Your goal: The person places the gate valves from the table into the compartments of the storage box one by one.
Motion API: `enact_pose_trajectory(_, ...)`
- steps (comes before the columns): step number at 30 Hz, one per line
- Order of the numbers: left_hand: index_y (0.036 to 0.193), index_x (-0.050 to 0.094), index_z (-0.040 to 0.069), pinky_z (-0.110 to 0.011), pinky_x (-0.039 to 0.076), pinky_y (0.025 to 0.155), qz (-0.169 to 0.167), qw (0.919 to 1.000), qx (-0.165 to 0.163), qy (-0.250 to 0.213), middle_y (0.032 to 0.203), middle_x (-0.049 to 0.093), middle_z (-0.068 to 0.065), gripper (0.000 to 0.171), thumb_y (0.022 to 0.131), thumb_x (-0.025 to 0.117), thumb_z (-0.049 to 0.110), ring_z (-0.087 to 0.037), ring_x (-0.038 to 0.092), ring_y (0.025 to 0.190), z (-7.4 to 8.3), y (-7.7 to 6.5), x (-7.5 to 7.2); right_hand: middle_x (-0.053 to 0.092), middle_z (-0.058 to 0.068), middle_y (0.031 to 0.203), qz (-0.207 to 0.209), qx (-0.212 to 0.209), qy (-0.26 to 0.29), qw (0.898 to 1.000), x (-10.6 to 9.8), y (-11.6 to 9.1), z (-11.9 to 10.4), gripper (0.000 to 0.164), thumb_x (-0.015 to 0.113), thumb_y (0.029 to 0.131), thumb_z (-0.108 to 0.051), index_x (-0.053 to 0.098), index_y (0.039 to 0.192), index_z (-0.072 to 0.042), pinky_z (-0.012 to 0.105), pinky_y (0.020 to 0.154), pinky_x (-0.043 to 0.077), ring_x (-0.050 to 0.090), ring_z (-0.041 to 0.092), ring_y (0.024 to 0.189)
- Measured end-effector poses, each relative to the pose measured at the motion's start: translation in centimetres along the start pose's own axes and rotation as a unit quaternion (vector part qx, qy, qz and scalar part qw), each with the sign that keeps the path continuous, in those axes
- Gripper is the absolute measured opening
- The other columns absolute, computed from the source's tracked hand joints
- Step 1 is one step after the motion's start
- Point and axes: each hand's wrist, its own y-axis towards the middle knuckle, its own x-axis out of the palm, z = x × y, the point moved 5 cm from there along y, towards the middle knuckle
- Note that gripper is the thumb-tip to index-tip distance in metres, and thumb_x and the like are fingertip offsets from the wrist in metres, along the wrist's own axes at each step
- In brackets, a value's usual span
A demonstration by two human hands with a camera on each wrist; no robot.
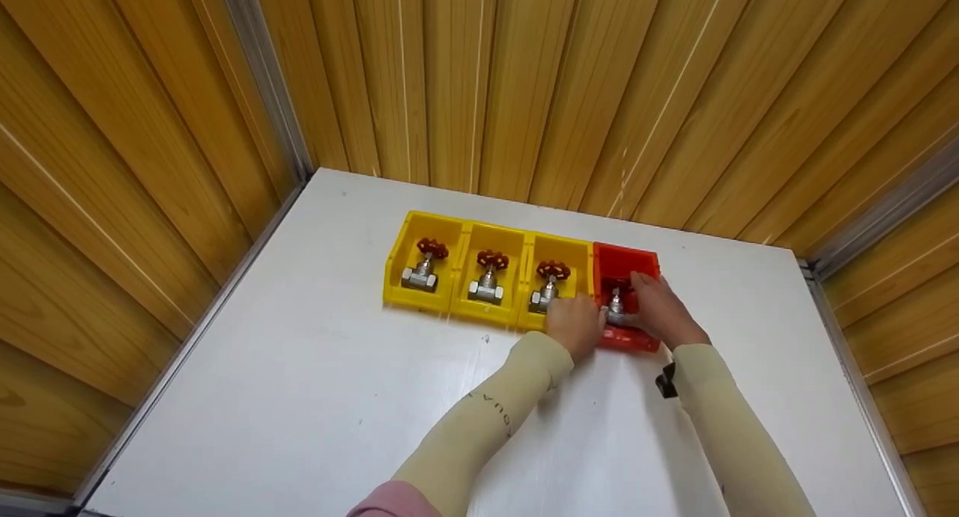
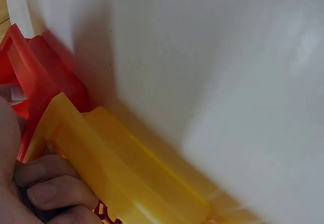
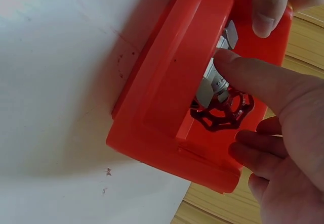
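Observation:
Set in the red bin (image 1: pixel 628 340) is a gate valve (image 1: pixel 616 307) with a dark red handwheel (image 3: pixel 223 114). My right hand (image 1: pixel 667 311) reaches over this bin's right side. Its straight thumb lies against the valve body, and the other fingers stay loosely bent near the bin wall, apart from the wheel. My left hand (image 1: pixel 575 326) grips the adjoining walls of the red bin and the neighbouring yellow bin (image 2: pixel 101 158). Its curled fingers are on the yellow side, while the thumb (image 2: pixel 17 92) is over the red bin. Another gate valve (image 1: pixel 553 281) sits in that yellow bin.
Two more yellow bins (image 1: pixel 419 301) continue the row leftward, each with a gate valve (image 1: pixel 487 285). All stand on a white tabletop (image 1: pixel 300 397). Wood-look panels (image 1: pixel 464 90) rise behind and on both sides. A black clip-like piece (image 1: pixel 665 382) shows by the right sleeve.

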Motion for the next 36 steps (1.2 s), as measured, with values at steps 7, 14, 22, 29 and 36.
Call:
enact_pose_trajectory(7, 0.091, 0.065, 0.019, -0.031, 0.051, 0.059, -0.004, 1.0000, -0.004, -0.002, 0.083, 0.065, 0.005, 0.050, 0.102, 0.030, 0.053, -0.014, 0.063, 0.069, -0.4, 0.1, 0.1, 0.047, 0.015, 0.139, 0.003, 0.015, 0.026, 1.000, -0.4, 0.0, -0.4, 0.073, 0.077, 0.083, -0.020, 0.038, 0.144, -0.007, 0.058, 0.106, 0.037, 0.040, 0.036, 0.128)
enact_pose_trajectory(14, 0.091, 0.066, 0.019, -0.033, 0.053, 0.062, -0.008, 1.0000, -0.004, -0.002, 0.084, 0.066, 0.005, 0.050, 0.101, 0.031, 0.053, -0.014, 0.065, 0.072, -0.6, 0.3, -0.3, 0.051, 0.015, 0.134, 0.016, 0.026, 0.042, 0.999, -0.7, 0.0, -0.8, 0.053, 0.070, 0.089, -0.025, 0.049, 0.135, -0.008, 0.059, 0.107, 0.035, 0.043, 0.035, 0.122)
enact_pose_trajectory(22, 0.083, 0.065, 0.022, -0.031, 0.052, 0.063, -0.025, 0.9991, 0.011, -0.031, 0.075, 0.064, 0.006, 0.049, 0.099, 0.035, 0.058, -0.014, 0.059, 0.064, 0.4, 0.5, -0.9, 0.055, 0.016, 0.130, 0.030, 0.038, 0.051, 0.998, -1.2, -1.4, -0.3, 0.046, 0.068, 0.090, -0.027, 0.054, 0.128, -0.007, 0.059, 0.106, 0.036, 0.046, 0.036, 0.121)
enact_pose_trajectory(29, 0.077, 0.064, 0.020, -0.031, 0.053, 0.061, 0.011, 0.9984, 0.031, -0.046, 0.068, 0.060, 0.005, 0.054, 0.100, 0.031, 0.056, -0.014, 0.054, 0.058, 0.6, 0.4, -1.8, 0.055, 0.015, 0.134, 0.044, 0.035, 0.059, 0.997, -1.3, -2.1, -0.9, 0.052, 0.065, 0.091, -0.040, 0.053, 0.131, -0.008, 0.059, 0.107, 0.035, 0.047, 0.037, 0.123)
enact_pose_trajectory(36, 0.078, 0.064, 0.020, -0.030, 0.052, 0.056, 0.046, 0.9969, 0.056, -0.031, 0.065, 0.058, 0.005, 0.053, 0.101, 0.031, 0.055, -0.014, 0.053, 0.053, -0.5, 0.0, -2.8, 0.055, 0.015, 0.135, 0.065, 0.013, 0.061, 0.996, -1.3, -2.2, -2.0, 0.048, 0.051, 0.098, -0.043, 0.054, 0.131, -0.008, 0.056, 0.114, 0.025, 0.047, 0.036, 0.127)
